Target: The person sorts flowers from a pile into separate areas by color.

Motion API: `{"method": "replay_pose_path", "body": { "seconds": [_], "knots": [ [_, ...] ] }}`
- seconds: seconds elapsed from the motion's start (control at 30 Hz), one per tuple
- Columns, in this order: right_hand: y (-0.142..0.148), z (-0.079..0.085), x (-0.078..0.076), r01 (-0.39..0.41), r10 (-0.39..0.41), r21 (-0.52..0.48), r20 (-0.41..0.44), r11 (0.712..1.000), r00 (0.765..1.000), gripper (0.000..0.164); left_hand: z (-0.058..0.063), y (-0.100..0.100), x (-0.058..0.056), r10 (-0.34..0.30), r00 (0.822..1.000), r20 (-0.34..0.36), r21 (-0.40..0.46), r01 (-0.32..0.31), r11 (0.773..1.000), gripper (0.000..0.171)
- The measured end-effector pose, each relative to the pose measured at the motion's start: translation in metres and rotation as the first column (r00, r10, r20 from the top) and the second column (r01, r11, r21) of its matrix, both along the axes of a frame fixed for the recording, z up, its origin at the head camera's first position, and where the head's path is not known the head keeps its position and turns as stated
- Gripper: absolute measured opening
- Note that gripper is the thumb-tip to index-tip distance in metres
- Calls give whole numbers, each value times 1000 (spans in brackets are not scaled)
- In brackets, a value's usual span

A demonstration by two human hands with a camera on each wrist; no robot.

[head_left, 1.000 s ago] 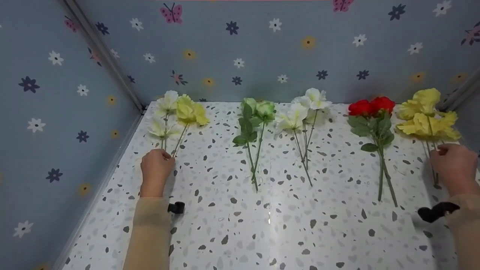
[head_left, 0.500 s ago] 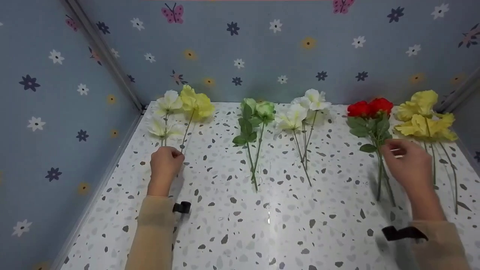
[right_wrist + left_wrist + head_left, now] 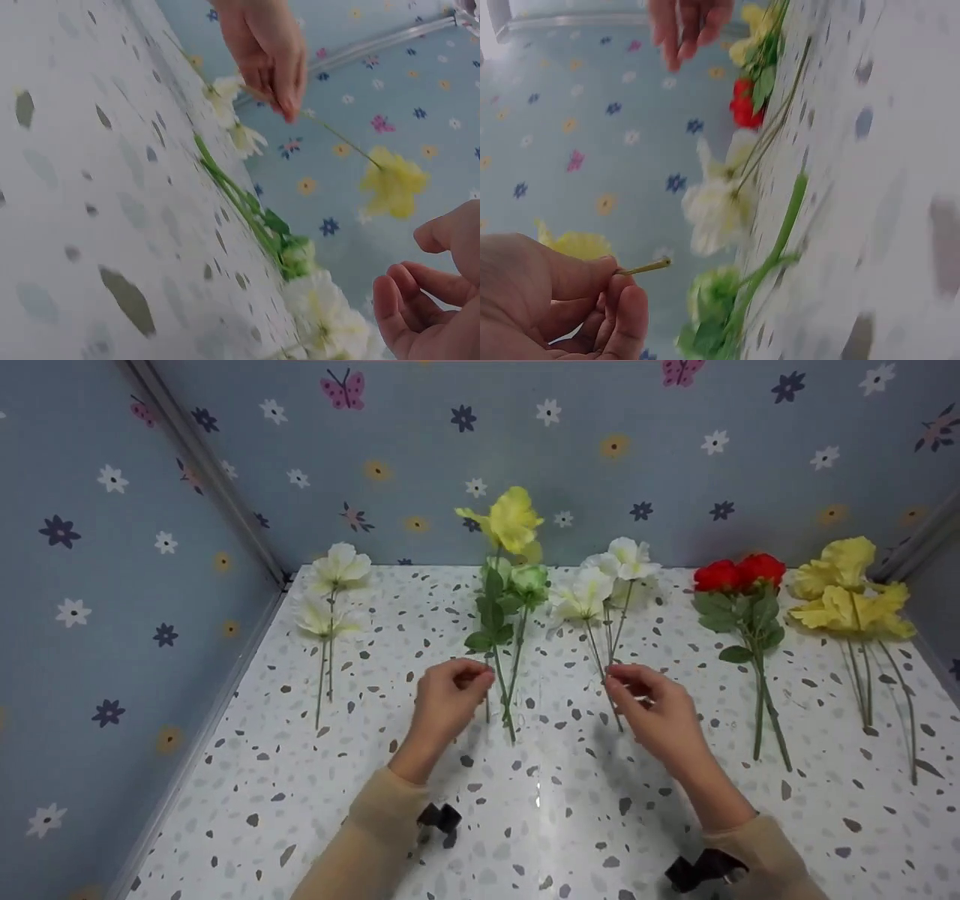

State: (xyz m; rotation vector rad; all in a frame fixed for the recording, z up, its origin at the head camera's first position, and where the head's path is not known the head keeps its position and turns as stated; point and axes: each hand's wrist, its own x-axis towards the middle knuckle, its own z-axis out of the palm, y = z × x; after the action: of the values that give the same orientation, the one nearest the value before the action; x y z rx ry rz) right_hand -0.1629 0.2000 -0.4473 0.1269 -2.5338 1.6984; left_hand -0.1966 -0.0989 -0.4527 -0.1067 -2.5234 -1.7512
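Note:
My left hand (image 3: 448, 699) pinches the thin stem of a yellow artificial flower (image 3: 513, 520) between thumb and fingers. Its bloom rises in front of the wall, above two green roses (image 3: 530, 581) on the table. In the left wrist view the cut end of the stem (image 3: 649, 267) sticks out past the fingertips. My right hand (image 3: 661, 718) hovers over the stems of the white flowers (image 3: 587, 592). Its thumb and loosely bent fingers stand apart in the right wrist view, with nothing between them.
Two white flowers (image 3: 324, 619) lie at the left. Red roses (image 3: 741, 574) and several yellow flowers (image 3: 855, 607) lie at the right. The speckled white table (image 3: 540, 840) meets patterned blue walls (image 3: 420, 405) at the back and left.
My left hand has lifted the yellow flower from beside the white ones and carried it right. My right hand has come left from the yellow flowers, past the red roses, to the middle.

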Motion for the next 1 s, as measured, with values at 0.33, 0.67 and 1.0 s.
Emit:
{"method": "replay_pose_path", "body": {
  "seconds": [0.33, 0.67, 1.0],
  "knots": [
    [-35, -8, 22, -88, 89, -106, 2, 990, 996, 34, -6, 62, 43, -241, 970, 23, 177, 233, 956, 10],
    [-33, -7, 24, -109, 106, -90, -29, 990, 994, 30, -13, 84, 58, -309, 951, 17, 166, 302, 939, 5],
    [-25, 2, 17, -133, 123, -206, -58, 970, 991, 21, -15, 88, 62, -365, 931, -4, 96, 364, 927, 3]
  ]
}}
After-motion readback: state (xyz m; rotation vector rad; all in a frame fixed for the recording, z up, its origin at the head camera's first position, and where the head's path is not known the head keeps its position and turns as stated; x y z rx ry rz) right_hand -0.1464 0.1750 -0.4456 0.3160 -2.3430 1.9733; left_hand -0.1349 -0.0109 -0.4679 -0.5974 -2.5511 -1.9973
